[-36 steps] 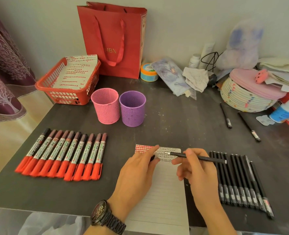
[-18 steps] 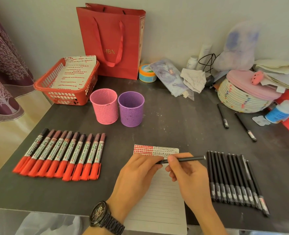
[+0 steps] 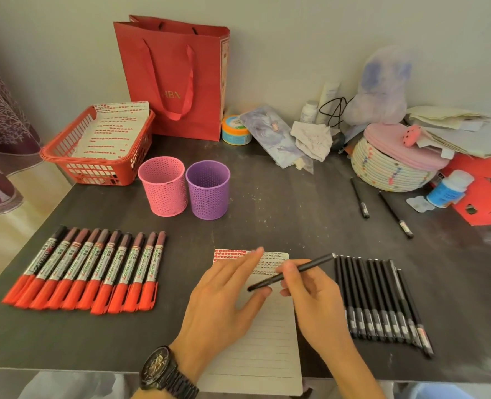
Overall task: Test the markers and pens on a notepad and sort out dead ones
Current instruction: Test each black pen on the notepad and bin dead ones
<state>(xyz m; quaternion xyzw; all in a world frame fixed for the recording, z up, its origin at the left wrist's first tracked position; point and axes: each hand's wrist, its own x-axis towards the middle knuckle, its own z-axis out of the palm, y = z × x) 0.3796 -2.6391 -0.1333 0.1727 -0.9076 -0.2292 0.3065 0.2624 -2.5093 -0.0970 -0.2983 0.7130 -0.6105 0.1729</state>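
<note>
My right hand (image 3: 310, 295) grips a thin black pen (image 3: 296, 270) that slants over the notepad (image 3: 267, 347), its near end low by my left thumb and its far end up to the right. My left hand (image 3: 224, 303) lies flat on the notepad with fingers spread and holds nothing. The lined page carries red and black test marks (image 3: 270, 259) along its top. Several red-capped markers (image 3: 88, 272) lie in a row to the left. A row of several black pens (image 3: 382, 300) lies to the right. Two black pens (image 3: 360, 198) lie apart farther back.
A pink cup (image 3: 163, 187) and a purple cup (image 3: 208, 191) stand behind the markers. A red basket (image 3: 65, 156) holds a marked sheet at the back left, beside a red paper bag (image 3: 175, 76). A woven basket (image 3: 391, 168), bottles and papers crowd the back right.
My left hand, earlier pinched at the pen's near end, has spread its fingers flat. The pen has swung so its far end points up to the right.
</note>
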